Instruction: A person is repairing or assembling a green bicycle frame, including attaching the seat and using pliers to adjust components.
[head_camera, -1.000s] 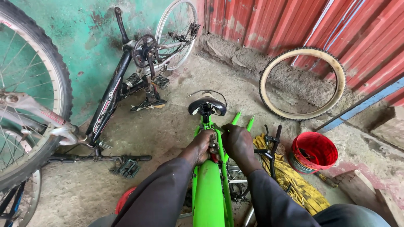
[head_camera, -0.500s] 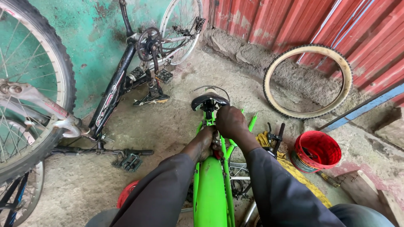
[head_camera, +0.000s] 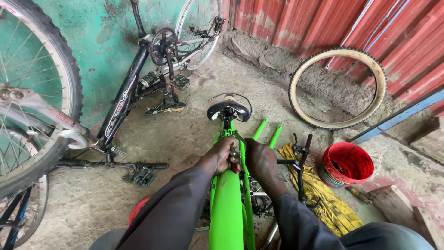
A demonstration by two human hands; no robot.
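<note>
A bright green bicycle frame [head_camera: 228, 203] stands upside down in front of me, its black saddle [head_camera: 228, 109] resting on the concrete floor. My left hand [head_camera: 219, 155] wraps around the frame's left side, close to a small red part. On the frame's right side my right hand [head_camera: 260, 159] presses with its fingers curled, and what they hold is hidden. Two green fork legs [head_camera: 268, 131] stick out just beyond my hands. Both arms wear dark sleeves.
A black bicycle [head_camera: 138, 88] lies upside down at the left by the green wall. A large wheel [head_camera: 32, 106] fills the left edge. A loose tyre [head_camera: 337, 88] leans on the red corrugated wall. A red bucket [head_camera: 348, 164], yellow cloth [head_camera: 323, 199] and black handlebar [head_camera: 298, 159] lie at the right.
My right hand has come back from the seat post near the saddle to the frame beside my left hand. The view has shifted slightly.
</note>
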